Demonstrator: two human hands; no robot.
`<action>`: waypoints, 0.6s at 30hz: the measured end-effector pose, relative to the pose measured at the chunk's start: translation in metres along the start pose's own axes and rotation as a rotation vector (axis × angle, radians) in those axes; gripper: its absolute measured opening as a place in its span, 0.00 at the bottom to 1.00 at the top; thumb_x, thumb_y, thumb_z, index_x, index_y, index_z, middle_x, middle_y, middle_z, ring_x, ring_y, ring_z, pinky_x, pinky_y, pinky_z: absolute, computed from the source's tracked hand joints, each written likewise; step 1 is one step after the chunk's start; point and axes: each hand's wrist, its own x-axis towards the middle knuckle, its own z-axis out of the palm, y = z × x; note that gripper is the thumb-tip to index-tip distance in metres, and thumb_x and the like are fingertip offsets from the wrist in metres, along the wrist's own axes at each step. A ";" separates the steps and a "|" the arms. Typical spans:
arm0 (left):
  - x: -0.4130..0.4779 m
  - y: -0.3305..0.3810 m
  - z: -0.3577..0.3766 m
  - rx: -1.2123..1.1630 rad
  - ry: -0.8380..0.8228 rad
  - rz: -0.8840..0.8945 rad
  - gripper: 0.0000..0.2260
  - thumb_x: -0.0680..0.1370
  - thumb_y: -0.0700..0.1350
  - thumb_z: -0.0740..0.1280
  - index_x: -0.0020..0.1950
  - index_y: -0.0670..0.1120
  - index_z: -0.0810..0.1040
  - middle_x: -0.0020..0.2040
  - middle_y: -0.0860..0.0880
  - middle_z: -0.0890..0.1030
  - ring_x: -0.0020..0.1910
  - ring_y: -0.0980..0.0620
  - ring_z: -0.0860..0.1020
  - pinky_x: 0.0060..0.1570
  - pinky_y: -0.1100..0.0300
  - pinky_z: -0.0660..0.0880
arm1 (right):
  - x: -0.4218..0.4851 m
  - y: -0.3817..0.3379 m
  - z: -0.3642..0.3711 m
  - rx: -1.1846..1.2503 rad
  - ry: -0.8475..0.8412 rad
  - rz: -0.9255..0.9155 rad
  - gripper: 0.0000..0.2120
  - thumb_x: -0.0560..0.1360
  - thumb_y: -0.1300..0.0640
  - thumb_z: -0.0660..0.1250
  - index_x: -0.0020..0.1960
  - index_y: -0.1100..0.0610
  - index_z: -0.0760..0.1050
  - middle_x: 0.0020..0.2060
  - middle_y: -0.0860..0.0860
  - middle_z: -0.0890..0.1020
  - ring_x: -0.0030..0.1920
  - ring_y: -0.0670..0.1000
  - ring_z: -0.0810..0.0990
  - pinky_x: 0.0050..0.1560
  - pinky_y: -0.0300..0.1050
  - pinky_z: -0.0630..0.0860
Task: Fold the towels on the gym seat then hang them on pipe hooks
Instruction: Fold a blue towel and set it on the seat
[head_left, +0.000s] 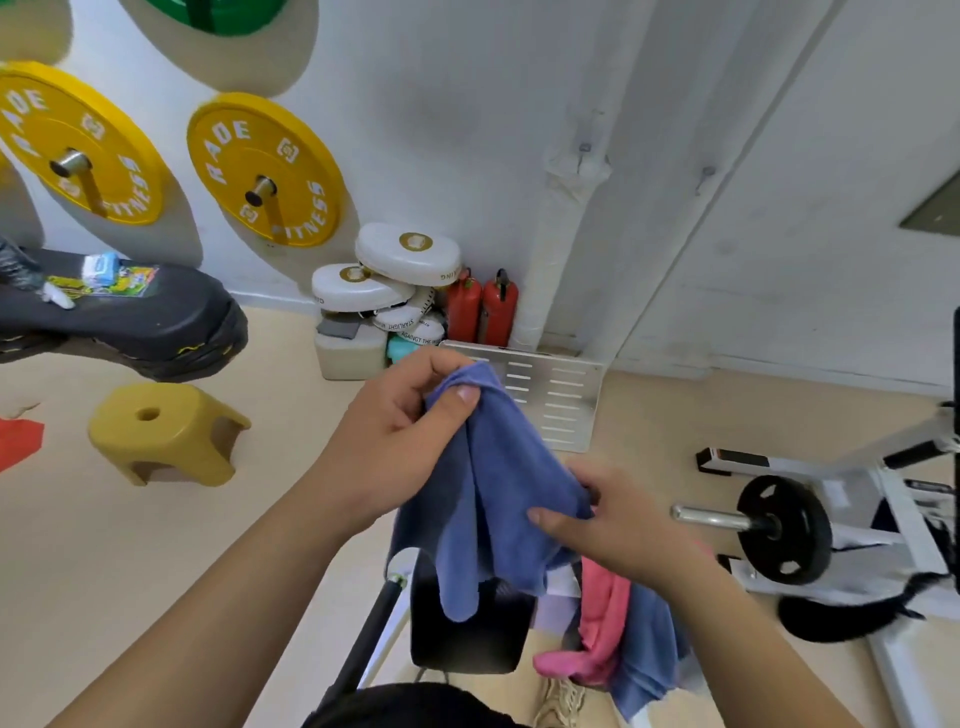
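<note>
Blue towel (498, 483): held in the air just above the seat (467, 644), hanging in loose, uneven folds; not yet folded flat.
Left hand (400, 431): above the seat, thumb and fingers pinching the towel's top corner.
Right hand (608, 519): lower, above the seat's right side, fingers curled on the towel's side edge.
Handling: judged light, soft and limp, so it will not keep a shape. It is best taken at corners or hems, and the nap should give a sure grip.
Other towels: a pink towel (602, 623) and a second blue one (649, 654) are draped at the seat's right, touching each other.
Pipe (550, 249): white, upright on the wall well beyond the seat, with a hook (584, 149) high on it.
Obstacles: pads (384, 280), extinguishers (483, 306) and a metal panel (545, 395) crowd the floor beyond the seat at the pipe's foot. A barbell (784, 525) lies to the seat's right and a stool (161, 431) to its left.
</note>
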 end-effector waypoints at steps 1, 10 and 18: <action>0.002 -0.004 -0.003 -0.006 0.036 -0.002 0.10 0.83 0.40 0.64 0.51 0.54 0.82 0.44 0.59 0.84 0.45 0.64 0.80 0.48 0.70 0.76 | -0.001 0.007 -0.001 0.023 0.004 0.034 0.17 0.70 0.48 0.76 0.43 0.60 0.75 0.35 0.55 0.78 0.35 0.47 0.73 0.41 0.49 0.75; 0.016 -0.035 -0.016 -0.013 0.236 -0.071 0.09 0.84 0.44 0.64 0.52 0.56 0.82 0.47 0.56 0.86 0.49 0.58 0.83 0.51 0.58 0.78 | -0.024 0.043 -0.009 0.055 0.012 0.194 0.15 0.66 0.42 0.78 0.47 0.49 0.81 0.38 0.49 0.84 0.41 0.51 0.83 0.46 0.49 0.78; 0.025 -0.060 -0.035 0.029 0.314 -0.115 0.08 0.82 0.45 0.66 0.49 0.57 0.82 0.44 0.56 0.86 0.45 0.58 0.82 0.50 0.57 0.78 | -0.027 0.034 -0.040 0.310 0.385 0.221 0.07 0.68 0.65 0.80 0.39 0.56 0.85 0.33 0.48 0.86 0.34 0.41 0.81 0.37 0.31 0.75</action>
